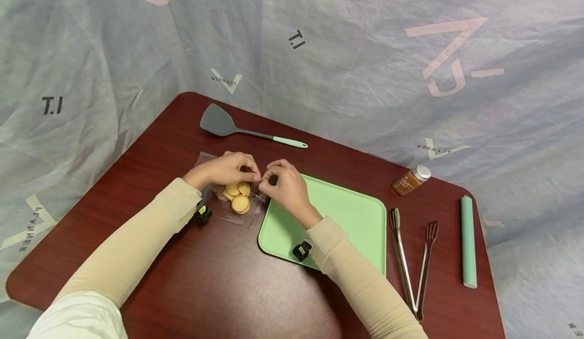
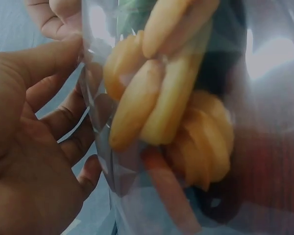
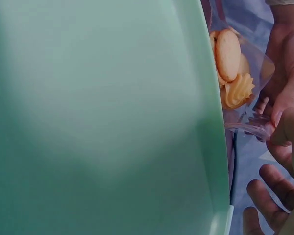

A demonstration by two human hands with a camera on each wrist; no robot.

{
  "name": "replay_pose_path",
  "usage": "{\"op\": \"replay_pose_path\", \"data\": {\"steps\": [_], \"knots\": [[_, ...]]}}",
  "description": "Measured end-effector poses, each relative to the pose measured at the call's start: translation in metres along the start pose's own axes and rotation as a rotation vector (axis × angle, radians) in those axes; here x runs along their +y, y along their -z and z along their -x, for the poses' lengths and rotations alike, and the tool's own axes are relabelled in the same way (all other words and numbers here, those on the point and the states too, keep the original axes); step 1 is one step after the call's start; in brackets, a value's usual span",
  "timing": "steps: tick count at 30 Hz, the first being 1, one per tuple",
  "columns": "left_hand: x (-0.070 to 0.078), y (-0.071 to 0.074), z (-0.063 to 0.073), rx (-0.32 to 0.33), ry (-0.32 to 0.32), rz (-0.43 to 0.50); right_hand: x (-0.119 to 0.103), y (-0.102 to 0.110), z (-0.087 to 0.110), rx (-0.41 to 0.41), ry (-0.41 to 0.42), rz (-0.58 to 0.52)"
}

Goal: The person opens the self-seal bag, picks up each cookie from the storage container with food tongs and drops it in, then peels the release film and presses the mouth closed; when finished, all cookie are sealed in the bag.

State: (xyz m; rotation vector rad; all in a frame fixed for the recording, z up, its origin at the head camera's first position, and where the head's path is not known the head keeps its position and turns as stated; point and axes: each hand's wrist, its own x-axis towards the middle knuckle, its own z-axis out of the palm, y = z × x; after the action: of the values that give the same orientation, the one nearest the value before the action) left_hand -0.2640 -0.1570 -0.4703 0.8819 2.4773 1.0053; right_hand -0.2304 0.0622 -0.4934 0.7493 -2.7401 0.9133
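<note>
A clear plastic bag (image 1: 231, 218) of golden cookies (image 1: 240, 204) lies at the left edge of the green tray. My left hand (image 1: 230, 169) reaches over the bag and pinches its edge between thumb and fingertips. Opposite it, my right hand (image 1: 288, 187) pinches the same edge, the fingertips of both hands nearly meeting. Flat oval cookies and ridged, piped ones show through the film in the left wrist view. In the right wrist view, the right hand (image 3: 279, 191) has its other fingers spread below the pinch.
The green tray (image 1: 356, 212) lies under the right forearm. Behind the hands is a grey spatula (image 1: 219, 121). To the right are a spice jar (image 1: 410, 180), metal tongs (image 1: 424, 263) and a mint-green cylinder (image 1: 468, 242). Grey fabric hangs behind the table.
</note>
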Motion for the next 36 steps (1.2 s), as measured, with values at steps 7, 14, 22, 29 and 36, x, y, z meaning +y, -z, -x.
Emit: {"op": "replay_pose_path", "data": {"steps": [7, 14, 22, 29, 36], "knots": [[0.002, -0.001, 0.0, 0.008, -0.002, -0.009, 0.004, 0.002, 0.002, 0.002, 0.0, -0.038], [0.002, 0.001, 0.005, 0.043, 0.017, 0.005, 0.007, 0.004, 0.005, -0.019, -0.012, -0.06], [-0.001, 0.0, 0.005, 0.081, 0.025, 0.041, 0.014, 0.007, 0.013, -0.08, -0.019, -0.043], [-0.002, -0.001, 0.004, 0.106, 0.023, 0.053, 0.005, 0.016, 0.034, -0.109, 0.137, 0.037], [-0.005, 0.001, 0.009, 0.112, 0.028, 0.104, -0.019, 0.024, 0.069, -0.129, 0.276, 0.088]]}}
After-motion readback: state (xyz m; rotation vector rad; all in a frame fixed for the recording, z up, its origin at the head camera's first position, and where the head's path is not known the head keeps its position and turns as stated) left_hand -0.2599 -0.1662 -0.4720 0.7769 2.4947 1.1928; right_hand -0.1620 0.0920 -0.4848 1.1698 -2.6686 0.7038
